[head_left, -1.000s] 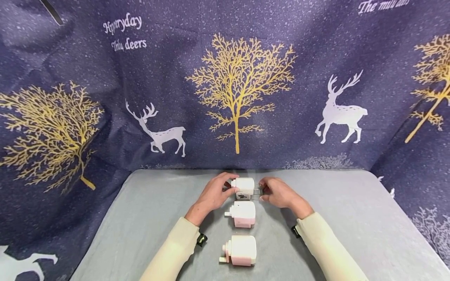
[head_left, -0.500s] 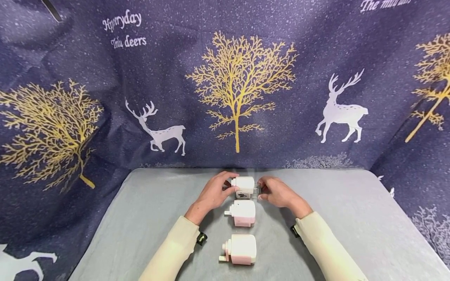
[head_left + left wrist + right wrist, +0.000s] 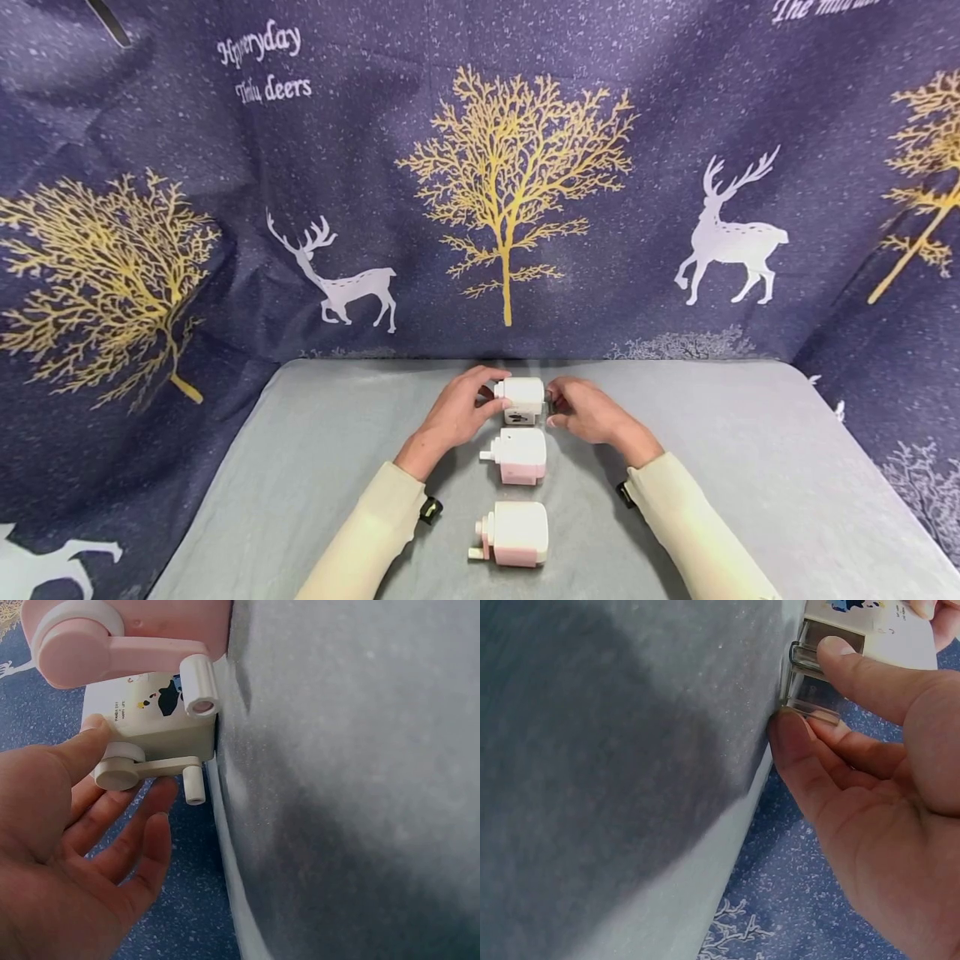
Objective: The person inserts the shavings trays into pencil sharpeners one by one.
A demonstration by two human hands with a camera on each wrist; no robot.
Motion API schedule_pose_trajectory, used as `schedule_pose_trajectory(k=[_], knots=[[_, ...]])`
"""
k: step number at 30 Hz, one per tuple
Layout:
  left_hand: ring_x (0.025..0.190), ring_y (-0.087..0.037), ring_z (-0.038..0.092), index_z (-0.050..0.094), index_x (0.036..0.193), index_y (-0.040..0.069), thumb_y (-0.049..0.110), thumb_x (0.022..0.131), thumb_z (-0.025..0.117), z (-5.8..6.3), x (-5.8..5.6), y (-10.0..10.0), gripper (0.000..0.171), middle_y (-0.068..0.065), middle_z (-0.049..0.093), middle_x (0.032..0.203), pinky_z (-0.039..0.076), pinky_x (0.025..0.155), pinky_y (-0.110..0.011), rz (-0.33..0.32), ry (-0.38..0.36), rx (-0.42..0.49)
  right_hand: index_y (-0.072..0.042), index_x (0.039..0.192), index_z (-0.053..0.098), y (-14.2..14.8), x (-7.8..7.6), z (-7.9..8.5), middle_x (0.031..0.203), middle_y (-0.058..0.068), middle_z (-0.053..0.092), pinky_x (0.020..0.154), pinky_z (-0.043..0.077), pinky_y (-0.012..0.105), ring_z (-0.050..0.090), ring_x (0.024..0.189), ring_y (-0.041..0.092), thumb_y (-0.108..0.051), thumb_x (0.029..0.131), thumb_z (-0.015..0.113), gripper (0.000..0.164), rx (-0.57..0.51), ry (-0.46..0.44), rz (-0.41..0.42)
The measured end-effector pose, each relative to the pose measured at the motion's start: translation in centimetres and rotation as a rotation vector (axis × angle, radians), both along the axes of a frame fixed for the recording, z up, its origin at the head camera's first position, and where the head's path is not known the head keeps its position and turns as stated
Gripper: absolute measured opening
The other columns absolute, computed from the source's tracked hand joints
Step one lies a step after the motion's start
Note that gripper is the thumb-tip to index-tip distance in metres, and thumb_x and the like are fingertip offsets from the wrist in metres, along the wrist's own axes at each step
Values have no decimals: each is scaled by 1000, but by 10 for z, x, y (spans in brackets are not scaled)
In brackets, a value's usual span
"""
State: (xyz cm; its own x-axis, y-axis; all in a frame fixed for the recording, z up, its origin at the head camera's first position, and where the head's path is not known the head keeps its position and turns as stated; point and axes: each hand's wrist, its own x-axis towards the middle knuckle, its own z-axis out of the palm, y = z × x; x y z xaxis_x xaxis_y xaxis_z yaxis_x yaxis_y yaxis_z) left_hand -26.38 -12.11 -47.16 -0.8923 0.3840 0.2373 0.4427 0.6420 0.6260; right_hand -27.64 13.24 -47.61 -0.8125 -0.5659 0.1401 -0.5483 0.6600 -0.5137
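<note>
A cream hand-crank pencil sharpener [image 3: 523, 390] with a printed picture stands at the table's far edge. My left hand [image 3: 450, 417] grips its body on the crank side; in the left wrist view the thumb lies against the body near the crank [image 3: 169, 766]. On the opposite side, my right hand [image 3: 885, 772] pinches a clear drawer [image 3: 814, 688] between thumb and fingers. That drawer sits partly in the sharpener's body. Nearer the person stand two pink-and-white pencil sharpeners, the middle one [image 3: 522, 457] and the front one [image 3: 520, 533], cranks facing left.
The three sharpeners form a column on the grey-covered table [image 3: 315, 500]. Directly behind the far edge hangs a dark blue cloth [image 3: 570, 317] with trees and deer. Black bands show at both sleeves, the left band [image 3: 430, 510] and the right band [image 3: 626, 493].
The right hand has moved slightly left, and the clear drawer has slid further into the cream sharpener. The left hand has kept its hold there. Both pink sharpeners stand where they were.
</note>
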Motion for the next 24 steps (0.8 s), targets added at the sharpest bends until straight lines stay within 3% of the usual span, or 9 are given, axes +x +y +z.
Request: schedule_pose_trajectory(k=[24], knots=[[95,-11,62,58,135,23,37,91,67,0,-1,-1,48,11,57,123,53,79,-31,9,-19,-19,-9,97,62,-4,-1,-3,88,3,64,76,53,35,62,80,19,-9,77,79,26,-19,33,12]])
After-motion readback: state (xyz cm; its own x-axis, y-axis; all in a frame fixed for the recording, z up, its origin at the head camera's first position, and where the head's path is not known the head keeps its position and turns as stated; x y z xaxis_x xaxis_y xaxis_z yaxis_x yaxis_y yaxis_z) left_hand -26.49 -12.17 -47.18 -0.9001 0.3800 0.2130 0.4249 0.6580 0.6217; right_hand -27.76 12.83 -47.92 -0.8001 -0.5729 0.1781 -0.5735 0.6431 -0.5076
